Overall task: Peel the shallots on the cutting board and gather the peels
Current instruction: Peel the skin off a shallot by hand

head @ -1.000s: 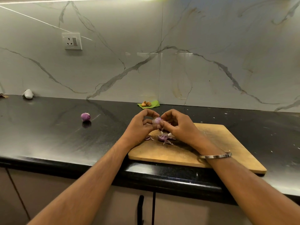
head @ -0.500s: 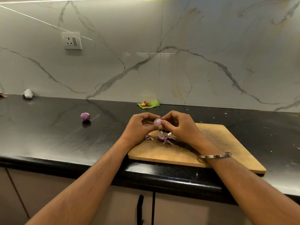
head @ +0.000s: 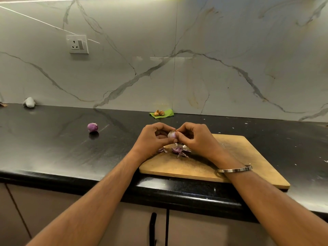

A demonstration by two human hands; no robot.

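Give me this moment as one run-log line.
step: peeling | left hand: holds shallot | right hand: pinches its top | peels: loose on cutting board | second shallot: on counter, off board

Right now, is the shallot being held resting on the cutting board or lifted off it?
Lifted: both hands pinch the shallot above the cutting board.

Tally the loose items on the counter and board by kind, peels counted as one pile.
Shallots: 2, one held, one on the counter
Peel pile: 1
Cutting board: 1
Green leaf with brown bits: 1
White lump: 1
Total: 6
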